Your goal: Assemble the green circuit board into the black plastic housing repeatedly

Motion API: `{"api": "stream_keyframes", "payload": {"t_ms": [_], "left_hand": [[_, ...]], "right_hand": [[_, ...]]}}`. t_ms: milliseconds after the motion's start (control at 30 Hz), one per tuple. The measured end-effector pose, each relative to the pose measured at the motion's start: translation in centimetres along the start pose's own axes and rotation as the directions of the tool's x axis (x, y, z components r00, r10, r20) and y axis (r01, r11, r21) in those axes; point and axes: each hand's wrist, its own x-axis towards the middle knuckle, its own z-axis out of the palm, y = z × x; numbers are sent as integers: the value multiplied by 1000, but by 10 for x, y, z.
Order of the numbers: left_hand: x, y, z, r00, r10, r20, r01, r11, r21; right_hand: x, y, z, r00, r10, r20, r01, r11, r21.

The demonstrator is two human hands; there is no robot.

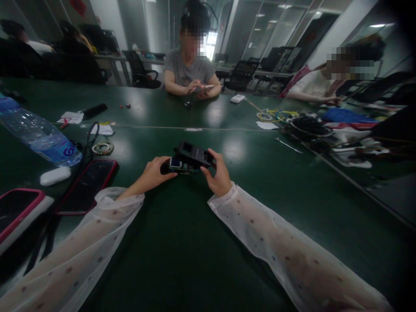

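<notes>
My left hand (157, 174) grips a green circuit board (186, 169) at its left end, and a small screen sits on the board's left part. In my right hand (219, 175) is a black plastic housing (195, 154) with a square cutout and rows of small holes, pinched at its right end between thumb and fingers. The housing is tilted and overlaps the upper right of the board. Both parts are close together above the green table (182, 242). Whether they touch along the overlap, I cannot tell.
On the left lie a water bottle (42, 134), a white earbud case (55, 176), a red-edged phone (89, 186) and a coiled cable (103, 148). To the right are a wrench (288, 145) and piled cables (308, 128). A person (191, 65) sits across the table, another at far right.
</notes>
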Motion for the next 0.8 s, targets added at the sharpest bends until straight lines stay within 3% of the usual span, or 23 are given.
{"api": "stream_keyframes", "payload": {"t_ms": [200,467,800], "left_hand": [[0,1,1,1000,-6,-6,6,1000,9],[1,-1,2,1000,1,-13,-1,1000,30],[1,-6,6,999,32,-24,-31,997,65]], "right_hand": [[1,4,4,990,-111,87,112,994,-3],[2,6,5,979,-88,182,88,996,10],[3,5,5,974,-82,213,89,996,-26]]}}
